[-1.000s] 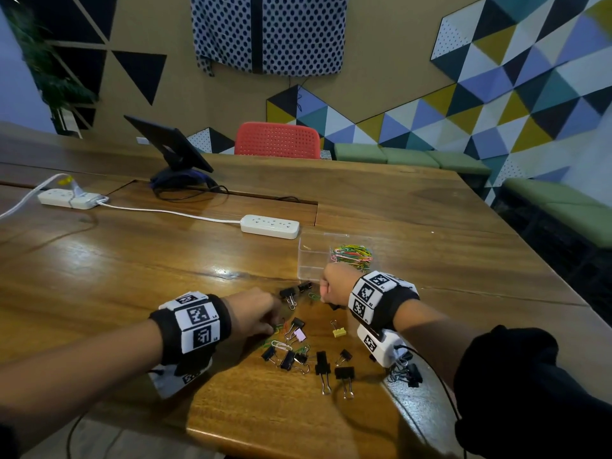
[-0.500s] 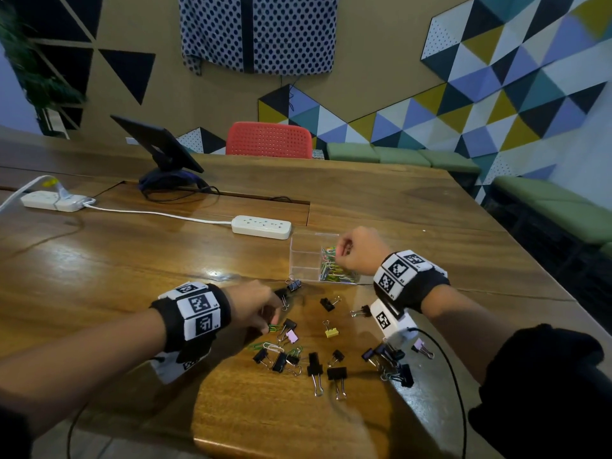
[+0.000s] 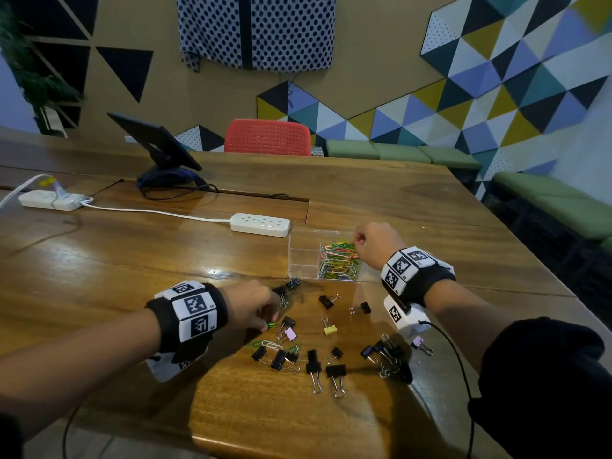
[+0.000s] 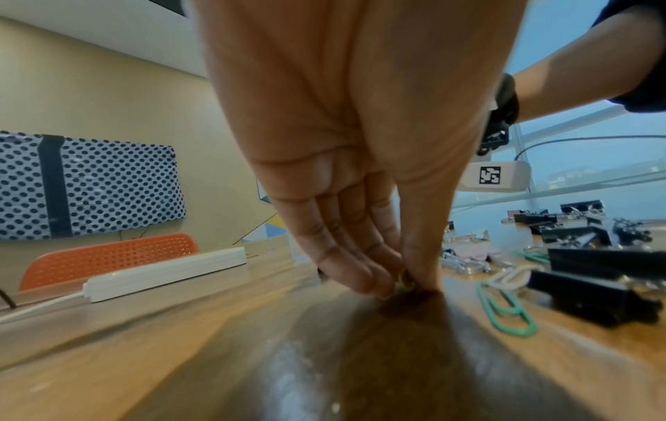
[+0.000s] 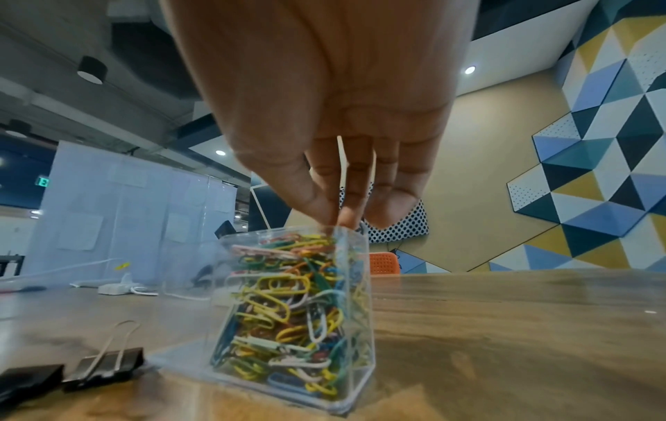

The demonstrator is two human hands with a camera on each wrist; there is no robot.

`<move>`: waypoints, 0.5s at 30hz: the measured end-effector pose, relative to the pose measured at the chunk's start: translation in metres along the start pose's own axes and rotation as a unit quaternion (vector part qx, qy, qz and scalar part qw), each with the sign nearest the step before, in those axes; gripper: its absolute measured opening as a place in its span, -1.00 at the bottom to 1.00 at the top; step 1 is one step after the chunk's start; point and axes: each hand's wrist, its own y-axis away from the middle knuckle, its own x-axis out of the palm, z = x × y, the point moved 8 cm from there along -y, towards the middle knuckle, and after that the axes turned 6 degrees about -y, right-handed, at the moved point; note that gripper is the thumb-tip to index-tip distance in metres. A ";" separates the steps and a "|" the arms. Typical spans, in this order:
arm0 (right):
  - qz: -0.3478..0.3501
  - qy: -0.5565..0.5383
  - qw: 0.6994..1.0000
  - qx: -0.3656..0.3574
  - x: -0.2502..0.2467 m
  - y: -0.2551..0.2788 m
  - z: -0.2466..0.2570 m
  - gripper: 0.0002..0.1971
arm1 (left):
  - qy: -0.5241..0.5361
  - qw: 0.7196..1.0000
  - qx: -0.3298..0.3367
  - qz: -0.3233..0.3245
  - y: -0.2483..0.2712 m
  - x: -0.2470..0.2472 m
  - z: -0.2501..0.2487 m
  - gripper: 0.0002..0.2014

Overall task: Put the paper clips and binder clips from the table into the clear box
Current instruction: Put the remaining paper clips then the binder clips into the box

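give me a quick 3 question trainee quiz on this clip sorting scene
1. True or false: the clear box has one compartment full of coloured paper clips and one that looks empty.
2. Which hand is over the box? A) left hand B) right hand
3. Fill in: the yellow binder clip lies on the ____.

Key:
1. True. The clips fill the right compartment; the left one shows nothing inside.
2. B. Its fingertips sit at the rim above the paper clips. The left hand is low at the wooden table, fingertips pinched together on something small.
3. Table, among the black binder clips.
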 end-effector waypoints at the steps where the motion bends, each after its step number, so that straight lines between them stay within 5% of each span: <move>1: -0.005 -0.001 1.000 -0.012 -0.001 0.003 0.002 -0.82 | 0.001 1.000 0.004 -0.005 -0.002 -0.002 0.000 -0.81; 7: 0.024 0.005 0.995 -0.092 0.001 0.034 0.027 -0.87 | 0.034 0.994 -0.007 -0.105 -0.012 -0.041 -0.003 -0.82; 15: 0.263 -0.013 0.963 -0.053 0.040 0.078 0.007 -0.92 | 0.102 0.958 -0.009 -0.268 -0.043 -0.110 -0.022 -0.97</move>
